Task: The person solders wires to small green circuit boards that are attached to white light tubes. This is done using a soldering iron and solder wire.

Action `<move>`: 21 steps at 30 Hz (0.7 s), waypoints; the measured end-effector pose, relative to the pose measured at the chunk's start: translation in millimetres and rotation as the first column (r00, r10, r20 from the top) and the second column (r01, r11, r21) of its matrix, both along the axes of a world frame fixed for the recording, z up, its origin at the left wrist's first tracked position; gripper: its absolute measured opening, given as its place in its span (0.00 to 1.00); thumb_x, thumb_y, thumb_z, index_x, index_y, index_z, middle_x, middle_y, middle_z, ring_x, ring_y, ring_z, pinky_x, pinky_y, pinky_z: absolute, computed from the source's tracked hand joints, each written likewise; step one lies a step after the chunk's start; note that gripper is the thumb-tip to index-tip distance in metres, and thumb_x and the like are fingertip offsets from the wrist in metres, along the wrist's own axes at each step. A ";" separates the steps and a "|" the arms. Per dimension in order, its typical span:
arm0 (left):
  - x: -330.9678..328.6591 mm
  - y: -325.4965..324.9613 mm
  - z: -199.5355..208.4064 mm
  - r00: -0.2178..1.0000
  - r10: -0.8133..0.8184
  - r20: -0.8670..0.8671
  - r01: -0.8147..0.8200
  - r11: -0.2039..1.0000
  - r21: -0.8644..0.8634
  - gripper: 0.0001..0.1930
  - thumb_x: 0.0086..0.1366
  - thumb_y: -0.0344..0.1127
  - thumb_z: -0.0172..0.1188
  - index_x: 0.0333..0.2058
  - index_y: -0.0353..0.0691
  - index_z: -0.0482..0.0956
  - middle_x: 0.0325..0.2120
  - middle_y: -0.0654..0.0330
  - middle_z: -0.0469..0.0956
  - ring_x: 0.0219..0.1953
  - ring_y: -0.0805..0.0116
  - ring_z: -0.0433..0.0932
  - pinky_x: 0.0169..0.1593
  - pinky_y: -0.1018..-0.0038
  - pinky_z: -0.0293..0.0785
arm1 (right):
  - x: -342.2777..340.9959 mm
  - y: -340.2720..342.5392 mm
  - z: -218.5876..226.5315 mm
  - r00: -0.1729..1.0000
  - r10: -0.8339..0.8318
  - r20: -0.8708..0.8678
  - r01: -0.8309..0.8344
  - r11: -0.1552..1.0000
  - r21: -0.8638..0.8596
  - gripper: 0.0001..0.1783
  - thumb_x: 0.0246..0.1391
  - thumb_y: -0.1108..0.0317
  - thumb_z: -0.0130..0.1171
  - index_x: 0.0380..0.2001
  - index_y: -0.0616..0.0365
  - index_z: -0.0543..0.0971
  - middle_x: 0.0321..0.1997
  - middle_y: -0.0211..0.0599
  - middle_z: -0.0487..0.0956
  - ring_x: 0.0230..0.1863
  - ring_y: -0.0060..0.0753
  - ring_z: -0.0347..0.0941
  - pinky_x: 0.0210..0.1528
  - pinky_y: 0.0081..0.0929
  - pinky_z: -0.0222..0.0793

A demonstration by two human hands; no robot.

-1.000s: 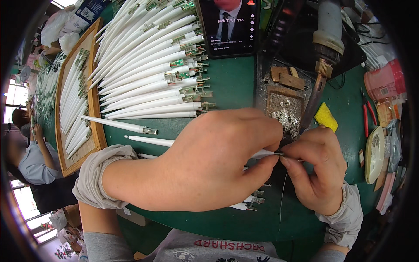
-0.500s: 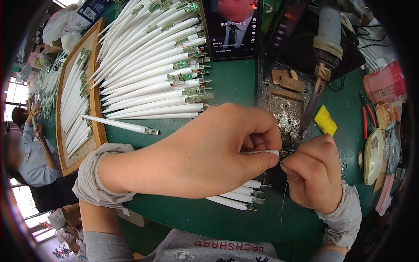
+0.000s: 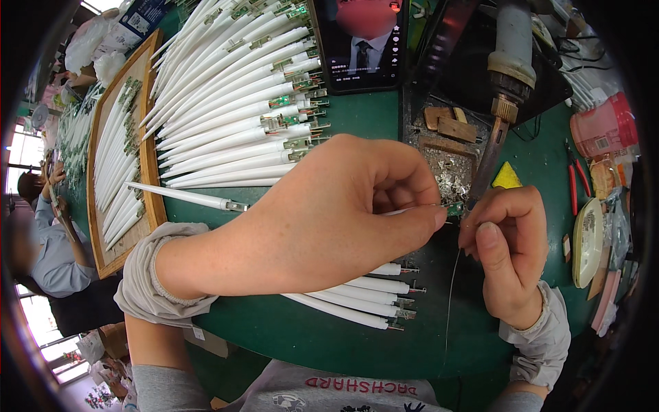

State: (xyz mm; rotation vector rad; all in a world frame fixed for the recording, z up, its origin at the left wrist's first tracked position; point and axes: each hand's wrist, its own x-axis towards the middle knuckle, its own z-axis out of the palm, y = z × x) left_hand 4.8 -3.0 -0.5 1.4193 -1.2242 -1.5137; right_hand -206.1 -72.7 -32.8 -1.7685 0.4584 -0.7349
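Pinched between thumb and fingers of my left hand (image 3: 329,220) is a white pen-shaped stick, mostly hidden by the hand. A small green circuit board (image 3: 454,209) sticks out of its right end, at the tip of the soldering iron (image 3: 513,58). My right hand (image 3: 511,250) is closed just right of the tip, its fingertips on a thin solder wire (image 3: 450,302) that hangs down toward the table edge. Below my left hand lie several white sticks (image 3: 374,300) with bare board ends pointing right.
A large fan of white sticks (image 3: 233,110) covers the back left, beside a wooden tray (image 3: 154,147) of more. A phone (image 3: 364,79) stands behind. Near the iron are solder scraps (image 3: 449,175) and a yellow sponge (image 3: 506,176). Red-handled pliers (image 3: 574,185) and a dish (image 3: 587,244) lie right.
My left hand has moved up slightly, bringing the board to the iron's tip. My right hand has shifted up and right, its thumb drawn away from the stick's end, with the wire still in it.
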 end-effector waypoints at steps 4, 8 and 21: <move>-0.4 1.6 -1.0 0.999 0.038 -0.010 -0.038 0.999 -0.008 0.07 0.61 0.28 0.60 0.36 0.31 0.77 0.26 0.66 0.76 0.27 0.85 0.71 0.30 0.87 0.67 | 3.0 1.9 2.1 1.000 0.000 -0.014 0.001 0.998 0.066 0.08 0.59 0.73 0.51 0.37 0.67 0.67 0.32 0.37 0.74 0.30 0.20 0.71 0.31 0.16 0.66; -1.6 3.8 -0.6 0.998 0.049 0.050 -0.046 0.997 -0.056 0.08 0.62 0.29 0.60 0.37 0.30 0.77 0.25 0.65 0.77 0.25 0.85 0.71 0.27 0.87 0.67 | 1.6 0.6 2.4 0.999 -0.006 -0.050 0.007 1.000 0.010 0.07 0.59 0.73 0.52 0.36 0.67 0.68 0.29 0.36 0.74 0.27 0.20 0.71 0.29 0.16 0.66; -8.5 8.6 -7.1 0.880 0.199 0.431 0.085 0.827 -0.556 0.08 0.55 0.28 0.64 0.33 0.34 0.78 0.20 0.61 0.75 0.19 0.79 0.72 0.22 0.82 0.66 | 5.1 3.7 3.4 0.998 -0.047 -0.051 0.049 0.998 0.040 0.07 0.59 0.73 0.52 0.35 0.66 0.68 0.27 0.33 0.73 0.26 0.17 0.70 0.28 0.14 0.65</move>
